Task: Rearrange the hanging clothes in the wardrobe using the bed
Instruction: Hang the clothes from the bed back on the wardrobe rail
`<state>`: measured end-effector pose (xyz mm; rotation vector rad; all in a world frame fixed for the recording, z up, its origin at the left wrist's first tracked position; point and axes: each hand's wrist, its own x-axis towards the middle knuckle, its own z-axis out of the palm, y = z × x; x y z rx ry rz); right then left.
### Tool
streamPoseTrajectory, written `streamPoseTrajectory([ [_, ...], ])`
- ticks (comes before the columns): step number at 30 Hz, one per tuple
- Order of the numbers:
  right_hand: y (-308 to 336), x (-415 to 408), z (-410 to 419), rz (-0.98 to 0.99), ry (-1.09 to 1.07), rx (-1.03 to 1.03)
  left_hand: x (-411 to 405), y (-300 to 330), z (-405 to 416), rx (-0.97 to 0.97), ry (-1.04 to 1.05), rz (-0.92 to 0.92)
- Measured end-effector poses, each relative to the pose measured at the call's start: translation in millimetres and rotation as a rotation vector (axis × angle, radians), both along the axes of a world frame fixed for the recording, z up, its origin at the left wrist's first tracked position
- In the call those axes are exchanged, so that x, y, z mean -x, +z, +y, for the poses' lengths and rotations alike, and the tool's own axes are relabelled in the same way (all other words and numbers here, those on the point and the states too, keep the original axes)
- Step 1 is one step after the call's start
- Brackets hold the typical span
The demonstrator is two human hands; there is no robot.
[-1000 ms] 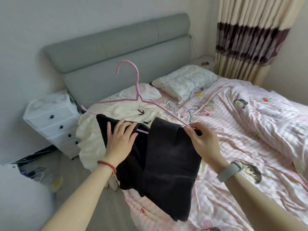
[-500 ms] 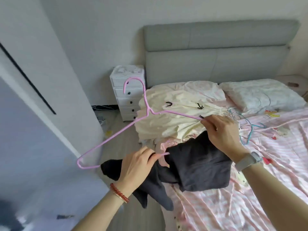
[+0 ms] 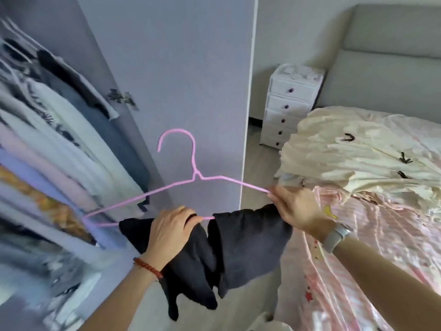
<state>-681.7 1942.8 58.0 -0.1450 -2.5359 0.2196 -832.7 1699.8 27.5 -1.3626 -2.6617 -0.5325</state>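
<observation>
Head view: a thin pink hanger (image 3: 195, 180) carries a dark garment (image 3: 238, 244) folded over its bottom bar, between the open wardrobe (image 3: 47, 139) and the bed (image 3: 381, 235). Left hand (image 3: 170, 231) grips bar and cloth together; right hand (image 3: 298, 209) pinches the hanger's right end. The cloth looks soft, light and apt to slide; the wire probably flexes, so holding bar with fabric seems safest.

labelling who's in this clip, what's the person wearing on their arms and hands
Both forearms are bare, with no sleeves in view and no gloves. The left hand has a bracelet of small reddish-brown beads at its wrist. The right hand has a watch or fitness band with a pale grey strap at its wrist. No rings can be made out.
</observation>
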Motion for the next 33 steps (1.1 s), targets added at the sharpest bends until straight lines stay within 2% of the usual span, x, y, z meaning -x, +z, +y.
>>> streamPoseTrajectory([
  [5,3,59,-88,-0.044,0.308,0.072,22,6,-113,0.003,0.209,0.12],
  [9,21,113,-174,-0.057,0.587,0.232,27,11,-209,-0.023,0.526,0.034],
  [14,44,171,-282,-0.348,0.854,0.437,14,14,-315,-0.104,0.915,-0.029],
  [18,64,205,-354,-0.487,0.993,0.661,8,25,-355,-0.235,1.198,0.002],
  [22,72,227,-420,-0.654,0.972,0.926,3,44,-371,-0.401,1.399,0.125],
  [27,84,252,-489,-0.888,0.926,1.277,8,79,-383,-0.556,1.5,0.303],
  [31,92,259,-540,-0.935,0.934,1.461,8,100,-387,-0.623,1.535,0.426],
  [33,88,266,-556,-0.883,0.908,1.465,2,106,-393,-0.623,1.539,0.472],
])
